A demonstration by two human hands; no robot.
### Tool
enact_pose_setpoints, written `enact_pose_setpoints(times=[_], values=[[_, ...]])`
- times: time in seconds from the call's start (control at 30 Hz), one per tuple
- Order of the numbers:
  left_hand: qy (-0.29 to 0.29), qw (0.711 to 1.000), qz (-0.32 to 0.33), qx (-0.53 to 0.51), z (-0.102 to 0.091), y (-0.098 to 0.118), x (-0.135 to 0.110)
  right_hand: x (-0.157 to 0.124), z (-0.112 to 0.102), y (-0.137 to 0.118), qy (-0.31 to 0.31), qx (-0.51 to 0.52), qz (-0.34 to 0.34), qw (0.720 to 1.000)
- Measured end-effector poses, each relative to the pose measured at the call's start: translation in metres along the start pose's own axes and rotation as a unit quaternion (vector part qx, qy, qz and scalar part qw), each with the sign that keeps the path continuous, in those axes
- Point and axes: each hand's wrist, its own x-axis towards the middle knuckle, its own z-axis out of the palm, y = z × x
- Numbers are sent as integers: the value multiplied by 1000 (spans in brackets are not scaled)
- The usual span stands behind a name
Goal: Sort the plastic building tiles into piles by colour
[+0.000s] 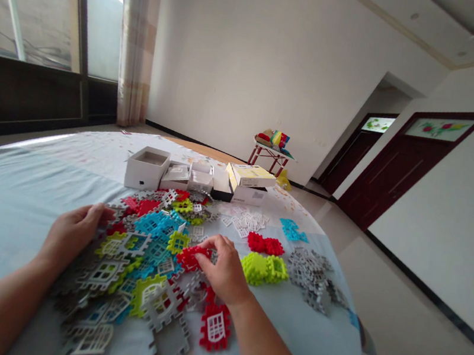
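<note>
A heap of interlocking plastic tiles (147, 259) in grey, blue, red, green and white lies on a pale blue cloth-covered table (9, 195). My right hand (224, 271) pinches a red tile (191, 256) at the heap's right side. My left hand (73, 232) rests curled on the heap's left edge, fingertips on grey tiles. Sorted small stacks lie to the right: lime green tiles (264, 268), red tiles (265, 244), grey tiles (314, 274), blue tiles (293, 230) and white tiles (245, 221).
Several open white boxes (147, 167) and a yellow-lidded box (251, 175) stand at the table's far side. A small red-legged stand (272, 150) with colourful items sits by the far wall. Dark doors (404, 168) are on the right, a window with curtain on the left.
</note>
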Motion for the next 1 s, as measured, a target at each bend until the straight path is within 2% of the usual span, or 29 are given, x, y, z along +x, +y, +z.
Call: enact_pose_setpoints(times=[0.17,0.3,0.4,0.53,0.67,0.8,1.0], values=[[8,1000,9,5,1,-5,5,3,-13,-1,0,30,-51,998],[10,1000,3,16,2,-5,6,9,-35,10,72,-5,-6,997],[2,1000,-8,30,1,-3,4,12,-60,34,136,-9,62,989],[4,999,-17,45,0,-1,3,8,-94,81,175,6,176,969],[7,998,-17,54,0,-1,5,-4,-116,126,215,-106,178,954],[11,998,-27,50,0,-2,6,-15,-122,154,212,-141,191,948],[12,997,-24,76,-1,-7,10,-22,-117,169,188,-174,188,948]])
